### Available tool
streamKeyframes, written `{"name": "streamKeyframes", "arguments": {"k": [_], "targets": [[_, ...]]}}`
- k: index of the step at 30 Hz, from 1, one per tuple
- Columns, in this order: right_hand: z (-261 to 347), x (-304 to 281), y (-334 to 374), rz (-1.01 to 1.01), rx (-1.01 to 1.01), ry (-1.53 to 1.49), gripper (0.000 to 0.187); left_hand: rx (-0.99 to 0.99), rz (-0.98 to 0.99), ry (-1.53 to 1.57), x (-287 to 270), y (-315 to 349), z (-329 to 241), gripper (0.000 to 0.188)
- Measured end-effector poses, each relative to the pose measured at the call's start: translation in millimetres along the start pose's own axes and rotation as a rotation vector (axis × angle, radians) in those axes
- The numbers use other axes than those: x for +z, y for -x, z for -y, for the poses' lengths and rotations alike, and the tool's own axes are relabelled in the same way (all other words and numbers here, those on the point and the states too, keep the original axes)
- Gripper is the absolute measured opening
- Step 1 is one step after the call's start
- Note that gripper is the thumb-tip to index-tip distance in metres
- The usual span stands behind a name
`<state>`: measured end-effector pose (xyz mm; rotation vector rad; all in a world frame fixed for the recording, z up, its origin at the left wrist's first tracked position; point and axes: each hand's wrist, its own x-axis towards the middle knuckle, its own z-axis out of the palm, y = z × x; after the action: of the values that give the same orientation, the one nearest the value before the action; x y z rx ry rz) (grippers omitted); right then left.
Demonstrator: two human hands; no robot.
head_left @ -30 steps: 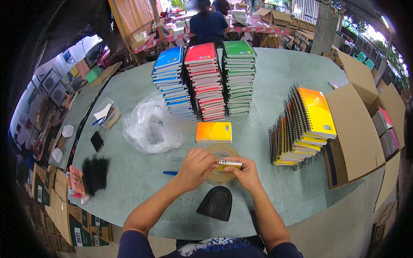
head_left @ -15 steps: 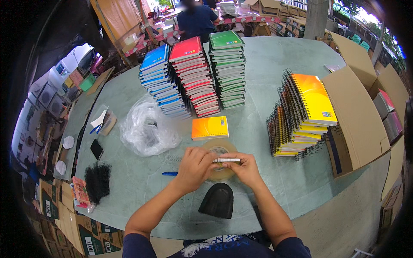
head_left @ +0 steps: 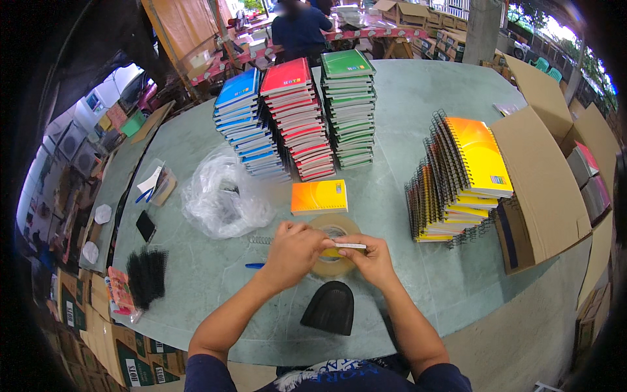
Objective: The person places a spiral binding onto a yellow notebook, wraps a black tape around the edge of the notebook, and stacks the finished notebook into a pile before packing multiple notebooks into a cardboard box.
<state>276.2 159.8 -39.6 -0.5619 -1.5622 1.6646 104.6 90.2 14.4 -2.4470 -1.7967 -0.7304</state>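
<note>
Between my two hands is a small notebook seen edge-on (head_left: 351, 246), with a bit of yellow showing under its white pages. My left hand (head_left: 292, 253) pinches its left end, fingers bent over the edge. From the right, my right hand (head_left: 372, 262) grips the other end between thumb and fingers. A thin wire coil (head_left: 260, 240) shows left of my left hand; whether it joins the notebook is hidden. Beneath the hands lies a wide roll of clear tape (head_left: 339, 267). An orange-yellow notebook (head_left: 319, 197) lies just beyond the roll.
Blue (head_left: 238, 88), red (head_left: 285, 77) and green (head_left: 346, 63) notebook stacks stand at the back. Yellow spiral notebooks (head_left: 480, 153) pile up beside an open carton (head_left: 542, 176) at right. Clear plastic (head_left: 222, 196), black coils (head_left: 146, 277), a blue pen (head_left: 255, 266) and a black rounded object (head_left: 330, 308) lie around.
My hands keep hold of the notebook with small finger shifts. Its edge is now slightly lower and tilted, and my left fingers sit closer to its middle.
</note>
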Motion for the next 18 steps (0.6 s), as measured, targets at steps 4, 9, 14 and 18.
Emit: {"name": "streamKeyframes", "arguments": {"k": [4, 9, 14, 18], "targets": [[-4.9, -5.6, 1.5, -0.009, 0.058, -0.046, 0.024, -0.035, -0.012, -0.140, 5.4, 17.3, -35.3, 0.034], [-5.0, 1.6, -1.1, 0.026, -0.002, -0.048, 0.022, -0.329, 0.295, 0.049, 36.6, 66.1, -52.6, 0.039], [-3.6, -0.2, 1.1, 0.048, 0.043, -0.029, 0.021, -0.221, -0.092, 0.229, 10.0, 49.3, -49.5, 0.038], [-2.9, -2.1, 0.6, 0.026, 0.090, 0.007, 0.024, -0.302, -0.601, 0.114, -20.8, 21.6, -34.8, 0.035]]}}
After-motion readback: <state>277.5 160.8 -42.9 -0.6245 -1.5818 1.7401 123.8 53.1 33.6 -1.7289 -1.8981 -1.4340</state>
